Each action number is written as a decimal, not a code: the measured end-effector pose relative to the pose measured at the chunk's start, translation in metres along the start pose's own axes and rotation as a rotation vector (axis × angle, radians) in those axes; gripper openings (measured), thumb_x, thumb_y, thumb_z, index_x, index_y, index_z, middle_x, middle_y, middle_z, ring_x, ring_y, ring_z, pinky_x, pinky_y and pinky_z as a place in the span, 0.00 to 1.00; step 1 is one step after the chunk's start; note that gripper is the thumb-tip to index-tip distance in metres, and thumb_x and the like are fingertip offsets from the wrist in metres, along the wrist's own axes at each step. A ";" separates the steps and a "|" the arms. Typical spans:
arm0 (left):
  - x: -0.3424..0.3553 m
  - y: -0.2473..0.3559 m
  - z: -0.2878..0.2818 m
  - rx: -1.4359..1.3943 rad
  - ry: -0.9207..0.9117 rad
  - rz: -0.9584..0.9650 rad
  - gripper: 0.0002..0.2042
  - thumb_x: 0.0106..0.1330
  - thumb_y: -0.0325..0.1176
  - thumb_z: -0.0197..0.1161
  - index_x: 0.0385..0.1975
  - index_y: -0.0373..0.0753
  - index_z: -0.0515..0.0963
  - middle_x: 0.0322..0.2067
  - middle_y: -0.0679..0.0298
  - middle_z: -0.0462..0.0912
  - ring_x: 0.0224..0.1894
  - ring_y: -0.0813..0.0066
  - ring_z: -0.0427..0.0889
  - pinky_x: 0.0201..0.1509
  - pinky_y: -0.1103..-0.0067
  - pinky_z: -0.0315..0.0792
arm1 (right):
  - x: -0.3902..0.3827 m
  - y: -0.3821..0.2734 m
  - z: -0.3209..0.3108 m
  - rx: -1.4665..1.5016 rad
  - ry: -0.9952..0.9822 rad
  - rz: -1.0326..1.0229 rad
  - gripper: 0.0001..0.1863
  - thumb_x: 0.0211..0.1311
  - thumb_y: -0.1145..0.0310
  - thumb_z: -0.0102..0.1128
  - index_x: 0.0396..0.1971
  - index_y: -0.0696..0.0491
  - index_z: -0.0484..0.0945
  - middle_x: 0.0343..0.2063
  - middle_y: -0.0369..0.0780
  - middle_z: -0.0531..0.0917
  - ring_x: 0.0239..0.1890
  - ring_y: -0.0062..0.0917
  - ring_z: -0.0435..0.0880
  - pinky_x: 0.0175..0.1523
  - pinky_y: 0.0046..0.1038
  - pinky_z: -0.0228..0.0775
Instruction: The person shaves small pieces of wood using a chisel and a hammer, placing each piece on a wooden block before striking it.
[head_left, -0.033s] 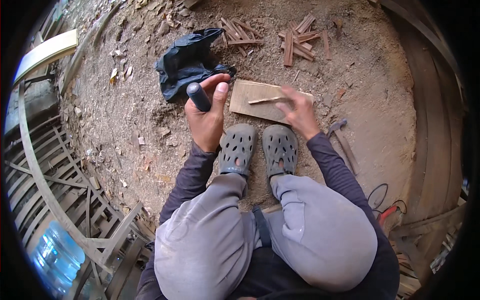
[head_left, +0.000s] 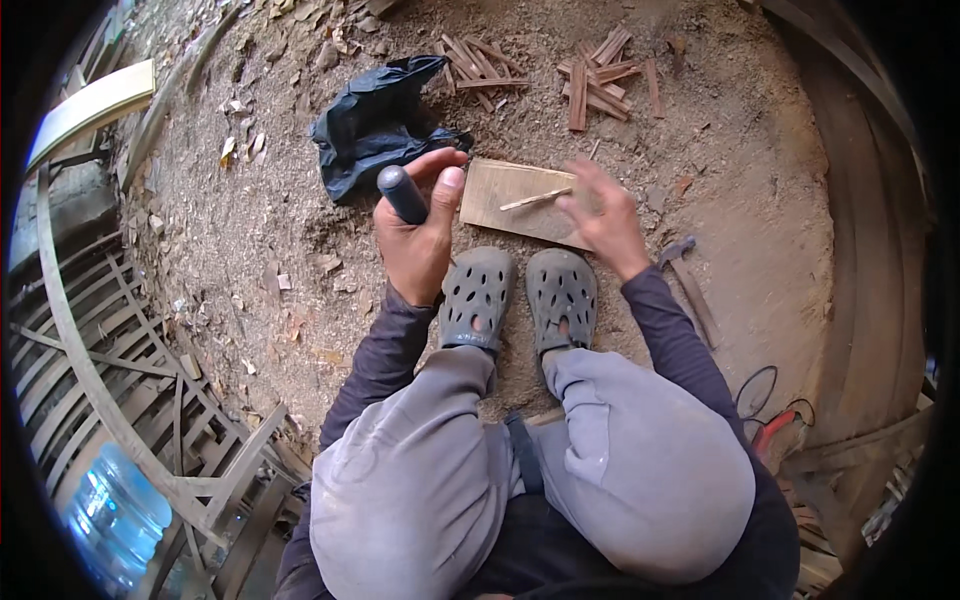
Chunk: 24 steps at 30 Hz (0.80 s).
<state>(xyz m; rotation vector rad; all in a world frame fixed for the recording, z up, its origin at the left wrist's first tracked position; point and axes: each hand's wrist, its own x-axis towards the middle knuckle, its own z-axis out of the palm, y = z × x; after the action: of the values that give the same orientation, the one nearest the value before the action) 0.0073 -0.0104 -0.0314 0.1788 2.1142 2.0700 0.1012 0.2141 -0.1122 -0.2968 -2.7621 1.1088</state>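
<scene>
My left hand (head_left: 418, 245) is closed round an upright dark blue cylindrical handle (head_left: 402, 195), thumb up; whatever the handle belongs to is hidden below the fist. At the right end of a flat wooden board (head_left: 490, 195), my right hand (head_left: 608, 228) is partly blurred. A thin pale wood stick (head_left: 535, 199) reaches from between its thumb and fingers out over the board. The board lies on the ground just beyond my grey clogs (head_left: 478, 295). Right behind my left hand is a crumpled black plastic bag (head_left: 370, 125).
Two loose piles of reddish wood strips, a left pile (head_left: 480, 70) and a right pile (head_left: 600, 85), lie at the far side. A hammer (head_left: 690, 290) rests right of my right forearm, near a red-handled tool (head_left: 775, 432). A slatted wooden frame (head_left: 110, 340) and blue water jug (head_left: 118, 510) stand left.
My right hand has shifted slightly, and the stick has tilted, its right end now farther from me. My left hand with the handle has moved a little to the right.
</scene>
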 end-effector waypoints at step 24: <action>0.040 -0.120 0.073 0.947 -0.771 0.410 0.12 0.66 0.44 0.63 0.44 0.47 0.81 0.40 0.63 0.83 0.40 0.61 0.84 0.44 0.70 0.78 | -0.140 -0.099 -0.204 0.431 0.749 0.191 0.21 0.75 0.61 0.48 0.55 0.63 0.65 0.49 0.53 0.78 0.52 0.39 0.81 0.58 0.39 0.76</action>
<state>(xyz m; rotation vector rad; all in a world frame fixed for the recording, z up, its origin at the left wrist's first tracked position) -0.0121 0.0662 -0.1546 1.3462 2.3676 0.6776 0.2670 0.2466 0.0938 -0.7452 -1.8280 1.2650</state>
